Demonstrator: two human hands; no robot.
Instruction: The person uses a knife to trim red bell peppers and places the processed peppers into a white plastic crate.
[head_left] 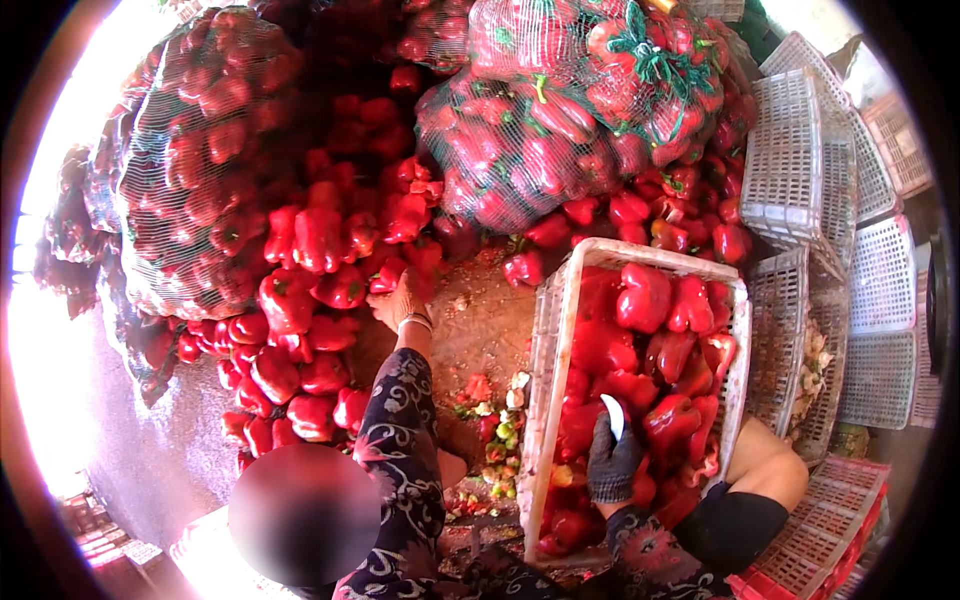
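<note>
My bare left hand, with a band at the wrist, reaches into the pile of loose red bell peppers and has its fingers curled on a red pepper at the pile's inner edge. My right hand, in a dark knit glove, grips a small curved white-bladed knife over a pale plastic crate. The crate holds several red peppers, some glossy and whole, some apparently cut. Scattered stems and pepper scraps lie on the brown floor between the crate and my left arm.
Mesh sacks of red peppers stand at the left, with more sacks piled at the top centre. Stacked plastic crates line the right side; a red crate is at the lower right. A bent knee is beside the pepper crate.
</note>
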